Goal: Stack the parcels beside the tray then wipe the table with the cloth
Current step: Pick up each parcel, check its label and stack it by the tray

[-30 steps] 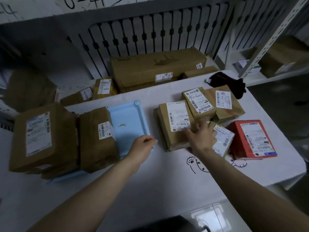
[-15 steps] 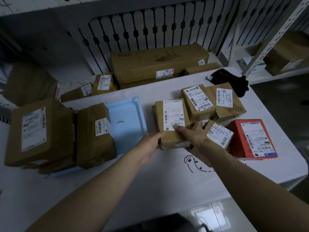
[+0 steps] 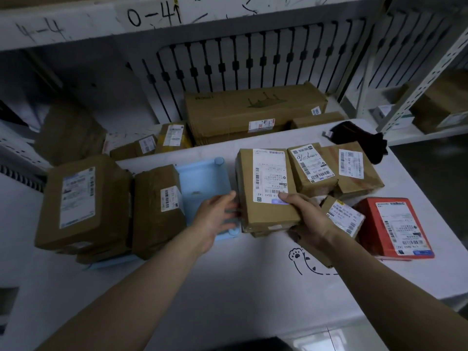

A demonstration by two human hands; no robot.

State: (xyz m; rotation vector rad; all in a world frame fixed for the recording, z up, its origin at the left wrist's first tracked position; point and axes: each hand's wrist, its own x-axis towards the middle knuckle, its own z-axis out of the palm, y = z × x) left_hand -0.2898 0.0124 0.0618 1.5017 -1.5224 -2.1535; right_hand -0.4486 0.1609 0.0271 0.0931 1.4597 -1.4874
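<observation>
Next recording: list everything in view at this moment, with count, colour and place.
table: one, white, centre.
tray: one, light blue, left of centre on the table.
big parcels: two, brown, on the tray's left part.
held parcel: one, brown, right of the tray, over another parcel.
side parcels: three, brown, right of the held parcel.
red parcel: one, red, near the table's right edge.
cloth: one, black, table's far right corner.
long box: one, brown, behind the table.
rack: one, white, far right.
left hand: one, open, fingers at the held parcel's left side.
right hand: one, gripping the held parcel's near right corner.
</observation>
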